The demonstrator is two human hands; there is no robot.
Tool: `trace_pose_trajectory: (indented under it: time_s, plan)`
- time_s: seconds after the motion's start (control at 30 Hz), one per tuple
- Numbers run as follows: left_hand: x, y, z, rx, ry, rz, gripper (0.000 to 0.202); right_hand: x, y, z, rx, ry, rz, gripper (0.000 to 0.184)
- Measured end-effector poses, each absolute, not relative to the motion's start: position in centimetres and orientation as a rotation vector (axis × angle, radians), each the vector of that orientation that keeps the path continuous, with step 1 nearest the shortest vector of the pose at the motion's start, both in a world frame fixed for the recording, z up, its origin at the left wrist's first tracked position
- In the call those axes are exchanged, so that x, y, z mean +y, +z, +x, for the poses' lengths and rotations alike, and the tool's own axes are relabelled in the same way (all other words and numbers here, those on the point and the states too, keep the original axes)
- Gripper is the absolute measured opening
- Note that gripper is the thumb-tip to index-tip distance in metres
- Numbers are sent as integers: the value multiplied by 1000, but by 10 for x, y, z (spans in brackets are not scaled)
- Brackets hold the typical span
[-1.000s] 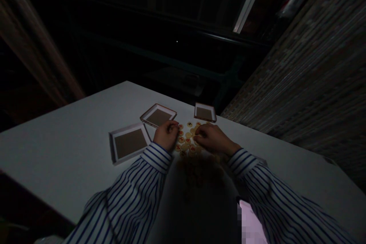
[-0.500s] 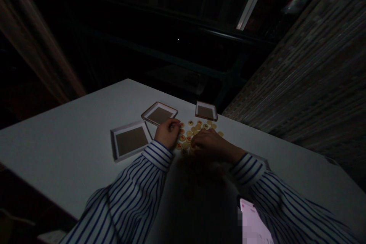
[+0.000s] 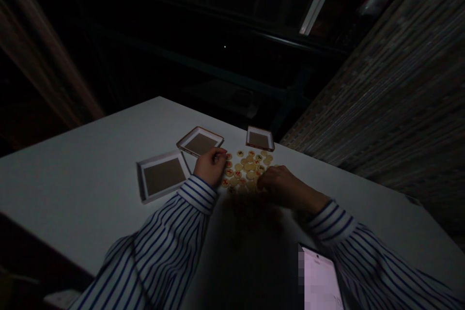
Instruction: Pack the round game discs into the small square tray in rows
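Three trays [image 3: 260, 140], one phone [image 3: 323, 276], many discs [image 3: 250, 174]

One table [image 3: 109, 160] bears them all. The round discs lie between the two hands, some overlapping, too many in shadow to count; some show red marks, a few black. The left hand [image 3: 209, 167] is curled at their left edge, the right hand [image 3: 279, 184] bent over their right side; whether either grasps a disc, I cannot tell. Two trays sit left of the discs, one beyond them. The phone lies near the right sleeve [image 3: 336, 225].
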State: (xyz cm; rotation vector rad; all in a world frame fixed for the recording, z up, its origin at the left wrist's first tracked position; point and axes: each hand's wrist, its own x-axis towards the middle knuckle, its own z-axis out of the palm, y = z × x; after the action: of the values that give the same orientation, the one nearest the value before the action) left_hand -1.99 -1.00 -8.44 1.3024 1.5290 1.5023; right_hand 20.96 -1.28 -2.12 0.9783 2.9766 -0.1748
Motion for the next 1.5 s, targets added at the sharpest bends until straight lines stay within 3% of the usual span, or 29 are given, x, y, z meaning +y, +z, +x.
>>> trace_pose_trajectory:
  time_s: [0.53, 0.87, 1.13, 1.23, 1.37, 1.5]
  plan:
    - [-9, -88, -20, 1556, 1487, 1348, 22, -16, -29, 214, 2928, -131, 1020, 10]
    - [-14, -80, -19, 1660, 1362, 1469, 25, 0, -36, 181, 2845, 64, 1417, 24]
    - [-15, -79, -17, 1657, 1354, 1491, 23, 3, -39, 175, 2824, 24, 1428, 18]
    - [-15, -80, -16, 1616, 1374, 1483, 23, 6, -43, 178, 2885, -293, 1604, 20]
    - [-17, -79, -12, 1553, 1353, 1531, 25, 10, -45, 180, 2818, -1162, 1868, 24]
    - [-20, -80, -9, 1423, 1315, 1669, 26, 8, -38, 179, 2629, -1851, 1835, 26]
